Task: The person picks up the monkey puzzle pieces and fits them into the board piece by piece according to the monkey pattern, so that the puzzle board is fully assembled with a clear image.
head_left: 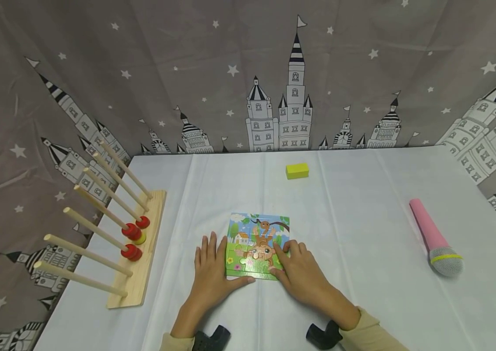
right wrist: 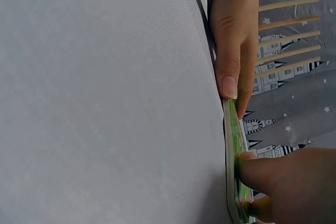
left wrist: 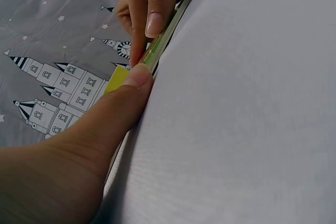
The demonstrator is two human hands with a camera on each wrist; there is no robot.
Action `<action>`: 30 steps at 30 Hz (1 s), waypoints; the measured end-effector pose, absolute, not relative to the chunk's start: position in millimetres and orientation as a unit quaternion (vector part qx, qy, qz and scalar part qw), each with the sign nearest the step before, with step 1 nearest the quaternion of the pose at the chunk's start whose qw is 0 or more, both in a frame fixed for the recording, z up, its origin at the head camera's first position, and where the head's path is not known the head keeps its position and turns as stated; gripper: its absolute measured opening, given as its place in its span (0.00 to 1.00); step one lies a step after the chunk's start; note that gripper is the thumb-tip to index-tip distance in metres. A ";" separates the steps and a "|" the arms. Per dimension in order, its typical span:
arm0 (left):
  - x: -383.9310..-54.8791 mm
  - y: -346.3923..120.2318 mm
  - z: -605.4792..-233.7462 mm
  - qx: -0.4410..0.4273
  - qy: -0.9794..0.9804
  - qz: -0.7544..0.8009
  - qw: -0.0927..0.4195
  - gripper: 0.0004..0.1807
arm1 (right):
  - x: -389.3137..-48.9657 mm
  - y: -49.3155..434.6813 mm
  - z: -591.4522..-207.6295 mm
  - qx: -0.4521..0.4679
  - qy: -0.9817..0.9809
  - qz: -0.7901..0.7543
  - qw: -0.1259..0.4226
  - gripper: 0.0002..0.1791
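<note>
A jigsaw puzzle [head_left: 250, 243] with a cartoon monkey hanging from a branch lies flat on the white table. Along its left side lie the straight fingers of my left hand [head_left: 210, 275], and the thumb touches the lower edge. My right hand [head_left: 307, 280] reaches over the lower right part, its index fingertip and thumb pressed on the puzzle a little apart. That hand covers the corner beneath it. Seen edge-on in the right wrist view, the puzzle board [right wrist: 229, 135] is thin, with the left thumb at its near edge.
A wooden peg stand [head_left: 153, 234] with several tall rods and red and yellow beads stands on the left. Toward the back sits a yellow block [head_left: 297, 170]. A pink toy microphone [head_left: 429, 229] lies at right. A grey castle-print curtain [head_left: 230, 48] hangs behind the table.
</note>
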State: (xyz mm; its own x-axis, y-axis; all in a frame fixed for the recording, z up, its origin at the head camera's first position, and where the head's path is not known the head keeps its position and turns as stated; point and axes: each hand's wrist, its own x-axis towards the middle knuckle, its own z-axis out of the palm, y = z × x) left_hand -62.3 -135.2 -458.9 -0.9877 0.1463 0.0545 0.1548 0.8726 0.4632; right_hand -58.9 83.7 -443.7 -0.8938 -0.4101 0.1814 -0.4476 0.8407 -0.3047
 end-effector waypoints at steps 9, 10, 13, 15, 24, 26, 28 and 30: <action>-61.6 -134.8 -457.5 -0.078 -0.968 -0.238 0.006 0.63 | -56.7 85.4 -444.1 0.202 -0.958 0.203 0.030 0.33; -61.5 -134.7 -457.3 -0.078 -0.968 -0.239 0.006 0.63 | -56.2 86.1 -443.8 0.198 -0.957 0.209 0.030 0.33; -61.4 -135.0 -457.0 -0.079 -0.968 -0.239 0.006 0.63 | -53.4 89.4 -442.4 0.199 -0.954 0.220 0.037 0.31; -61.1 -135.2 -457.1 -0.078 -0.968 -0.239 0.004 0.63 | -50.1 92.2 -442.1 0.210 -0.951 0.223 0.038 0.29; -61.2 -135.1 -456.7 -0.075 -0.968 -0.239 0.000 0.63 | -31.8 102.4 -444.5 0.291 -0.935 0.199 0.032 0.30; -61.1 -135.2 -456.5 -0.074 -0.969 -0.237 0.001 0.63 | -29.4 103.2 -443.8 0.296 -0.935 0.196 0.021 0.31; -61.0 -135.3 -456.6 -0.073 -0.969 -0.235 0.000 0.63 | -27.6 103.6 -443.2 0.296 -0.935 0.196 0.008 0.31; -60.9 -135.4 -456.8 -0.073 -0.969 -0.234 -0.001 0.63 | -26.7 103.7 -442.2 0.296 -0.935 0.194 0.001 0.32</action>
State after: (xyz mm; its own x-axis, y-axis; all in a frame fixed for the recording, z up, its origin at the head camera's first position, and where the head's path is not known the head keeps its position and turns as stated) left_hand -60.9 -135.4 -456.8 -0.9894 0.1418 0.0327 0.1411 0.8798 0.4539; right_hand -26.7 103.7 -442.2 -0.8245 -0.5537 0.1163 -0.5543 0.7493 -0.3625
